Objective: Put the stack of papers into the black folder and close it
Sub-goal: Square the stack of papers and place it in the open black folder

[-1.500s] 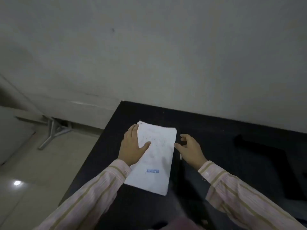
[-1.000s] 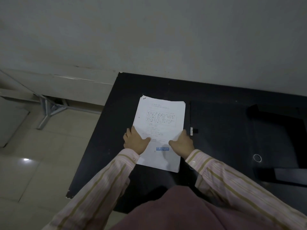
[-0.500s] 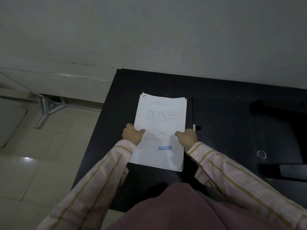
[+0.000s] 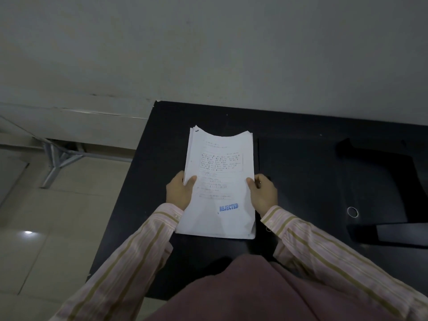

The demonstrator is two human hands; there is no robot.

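Note:
A white stack of papers (image 4: 220, 181) with printed text and a blue "REJECTED" stamp is held over the left part of the black table (image 4: 157, 172). Its far edge sags in the middle. My left hand (image 4: 179, 192) grips the stack's left edge, thumb on top. My right hand (image 4: 262, 193) grips the right edge the same way. The black folder (image 4: 301, 177) lies flat just right of the stack, hard to tell from the dark tabletop. A metal ring hole (image 4: 352, 212) shows on it.
A dark raised object (image 4: 379, 163) sits at the table's right, with a dark flat strip (image 4: 403, 230) in front of it. A grey wall stands behind the table. Tiled floor and a metal table leg (image 4: 55, 163) lie to the left.
Both hands went from pressing flat on the papers to gripping the side edges. The stack has come up off the table and its far edge now bends.

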